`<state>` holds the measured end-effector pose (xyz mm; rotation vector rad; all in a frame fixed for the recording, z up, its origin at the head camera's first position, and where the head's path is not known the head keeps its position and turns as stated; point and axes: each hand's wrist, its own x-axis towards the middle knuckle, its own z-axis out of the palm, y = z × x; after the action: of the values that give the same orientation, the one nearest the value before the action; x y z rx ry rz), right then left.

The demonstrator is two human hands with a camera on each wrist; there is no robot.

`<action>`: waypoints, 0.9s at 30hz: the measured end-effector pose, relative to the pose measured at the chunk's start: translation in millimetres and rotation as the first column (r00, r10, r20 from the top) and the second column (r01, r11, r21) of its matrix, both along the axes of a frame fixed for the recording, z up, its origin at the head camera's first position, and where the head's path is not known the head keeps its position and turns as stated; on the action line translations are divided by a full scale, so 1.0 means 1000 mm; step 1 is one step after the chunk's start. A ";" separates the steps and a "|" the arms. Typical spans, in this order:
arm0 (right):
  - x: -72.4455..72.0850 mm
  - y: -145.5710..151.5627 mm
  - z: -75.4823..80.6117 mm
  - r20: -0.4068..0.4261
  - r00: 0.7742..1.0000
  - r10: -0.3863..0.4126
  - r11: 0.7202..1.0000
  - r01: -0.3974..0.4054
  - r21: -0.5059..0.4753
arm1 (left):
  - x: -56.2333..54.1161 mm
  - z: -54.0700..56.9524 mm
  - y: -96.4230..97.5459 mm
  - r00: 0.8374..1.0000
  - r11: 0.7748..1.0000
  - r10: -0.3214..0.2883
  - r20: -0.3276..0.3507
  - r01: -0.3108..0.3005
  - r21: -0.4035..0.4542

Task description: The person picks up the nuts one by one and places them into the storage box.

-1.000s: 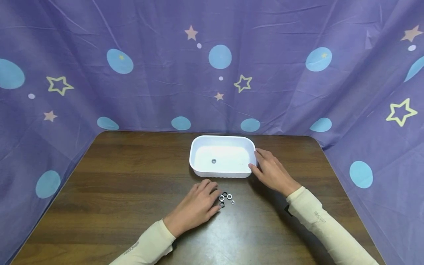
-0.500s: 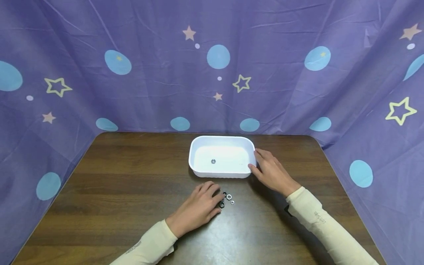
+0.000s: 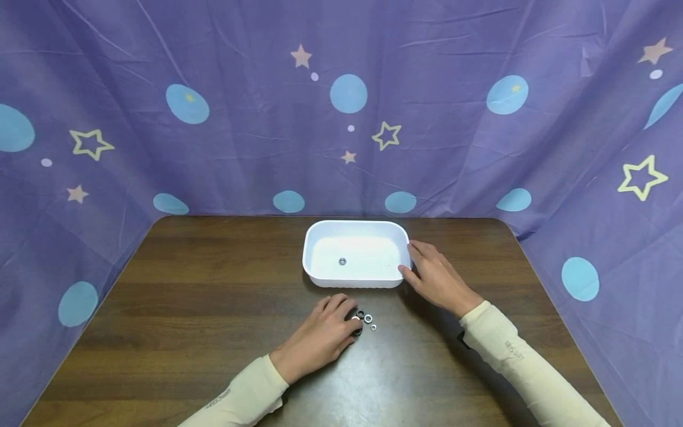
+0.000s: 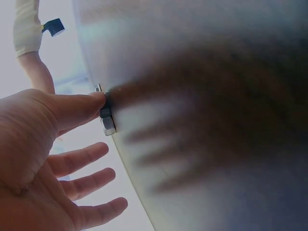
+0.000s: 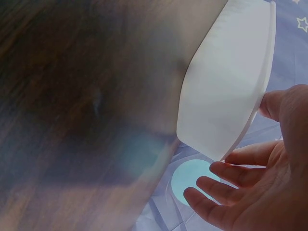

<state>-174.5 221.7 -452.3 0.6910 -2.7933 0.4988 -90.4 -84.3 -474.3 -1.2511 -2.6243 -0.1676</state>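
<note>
1. A person's left hand (image 3: pixel 322 332) reaches palm down to a small group of metal nuts (image 3: pixel 368 319) on a brown wooden table (image 3: pixel 213 284); its thumb and index finger are at the nuts, while the other three fingers stand loosely spread in the left wrist view; the index finger is hidden there, so one cannot tell whether a nut is pinched.

2. The group is partly covered by those fingers; a dark nut (image 3: pixel 360 314) and a silver one lie close together just beyond the fingertips; the smallest nut (image 3: pixel 373 327), also silver, lies just to their right, nearer the viewer.

3. The right hand (image 3: pixel 440 279) holds the right end of a white tray (image 3: pixel 373 258), thumb and fingers set wide apart along its rim; the tray has rounded corners and sits upright near the table's far edge, beyond the group of nuts.

4. Inside the tray, one silver nut (image 3: pixel 342 261) lies on the floor, left of centre.

5. Both forearms wear cream sleeves (image 3: pixel 523 356); behind the table hangs a purple curtain (image 3: pixel 240 118), printed with blue spots, pink stars and yellow star outlines.
</note>
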 end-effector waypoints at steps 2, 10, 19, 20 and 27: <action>0.000 0.000 0.000 -0.002 1.000 0.002 1.000 -0.002 0.000 | 0.000 0.000 0.000 1.000 1.000 -0.005 -0.006 0.005 0.000; 0.001 0.000 0.001 -0.002 1.000 -0.001 1.000 0.001 -0.002 | 0.002 0.000 0.000 0.999 0.999 0.003 -0.052 -0.006 -0.045; 0.001 0.001 0.000 -0.008 1.000 -0.001 1.000 0.001 -0.003 | 0.000 0.016 -0.008 0.997 0.999 -0.033 -0.068 0.032 -0.017; 0.001 0.001 0.000 -0.009 1.000 -0.001 1.000 0.001 -0.002 | -0.001 0.019 -0.009 0.997 0.999 -0.040 -0.069 0.039 -0.016; 0.001 0.000 0.001 -0.011 1.000 0.001 1.000 -0.001 -0.002 | -0.010 0.035 -0.017 0.994 0.998 -0.063 -0.094 0.062 -0.013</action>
<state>-174.0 221.8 -451.7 0.6922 -2.7825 0.4962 -100.1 -101.5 -439.7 -1.3124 -2.5112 -0.1035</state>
